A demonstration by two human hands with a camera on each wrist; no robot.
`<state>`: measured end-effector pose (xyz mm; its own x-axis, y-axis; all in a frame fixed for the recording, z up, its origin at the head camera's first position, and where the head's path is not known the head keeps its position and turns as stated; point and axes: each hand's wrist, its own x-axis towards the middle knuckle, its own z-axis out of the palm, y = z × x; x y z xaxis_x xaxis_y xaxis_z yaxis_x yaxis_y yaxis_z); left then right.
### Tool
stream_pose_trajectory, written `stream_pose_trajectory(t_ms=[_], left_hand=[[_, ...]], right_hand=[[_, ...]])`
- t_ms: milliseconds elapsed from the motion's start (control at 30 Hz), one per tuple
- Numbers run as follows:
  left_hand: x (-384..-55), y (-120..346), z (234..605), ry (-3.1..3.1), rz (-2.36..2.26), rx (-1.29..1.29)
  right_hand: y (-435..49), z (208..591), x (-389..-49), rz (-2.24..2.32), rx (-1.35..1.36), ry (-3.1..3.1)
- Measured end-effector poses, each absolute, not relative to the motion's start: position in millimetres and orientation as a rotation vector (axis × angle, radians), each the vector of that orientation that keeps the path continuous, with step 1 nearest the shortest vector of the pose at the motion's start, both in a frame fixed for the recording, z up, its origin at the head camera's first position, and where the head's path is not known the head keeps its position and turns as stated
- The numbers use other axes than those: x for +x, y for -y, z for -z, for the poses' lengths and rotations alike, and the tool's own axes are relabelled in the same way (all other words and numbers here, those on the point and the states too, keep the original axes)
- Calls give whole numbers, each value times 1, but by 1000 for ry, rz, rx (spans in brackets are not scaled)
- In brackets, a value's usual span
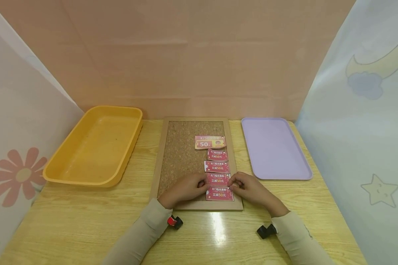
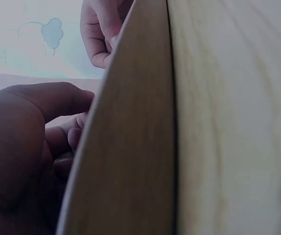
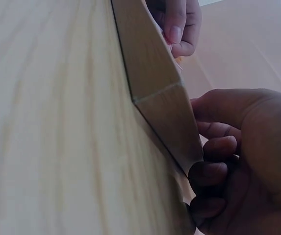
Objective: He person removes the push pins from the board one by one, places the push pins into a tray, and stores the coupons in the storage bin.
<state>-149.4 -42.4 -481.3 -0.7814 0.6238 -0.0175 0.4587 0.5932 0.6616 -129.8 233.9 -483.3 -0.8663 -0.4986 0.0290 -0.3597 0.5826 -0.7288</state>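
Lowest coupon point(image 1: 219, 195): near corkboard point(image 1: 182, 152) bottom-right corner.
Left grip point(image 1: 187, 187), right grip point(image 1: 251, 187): curled at its sides; pinching, we cannot tell.
Corner pin point(image 1: 228, 188): we advise pressing straight, coupon flat.

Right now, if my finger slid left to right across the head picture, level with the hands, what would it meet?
Red flower drawing → yellow tray → left hand → bottom red coupon → right hand → star drawing.
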Motion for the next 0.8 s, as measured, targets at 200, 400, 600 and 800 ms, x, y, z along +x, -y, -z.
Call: stream_pose_trajectory(t_ms=[200,400,600,800], left_hand=[[-151,43,487,-2598,-983,953],[-150,44,489,-2603,-1037,945],[-150,44,489,-2601,-1066,911],[-149,45,486,-2606,-1066,893]], right_hand=[[-233,485,-130,1135,-685,-2651],[-233,486,-129,1151,-659,-2623],[-233,485,-129,1155,-655,-2619],[-233,485,-129,1160,-662,-2609]])
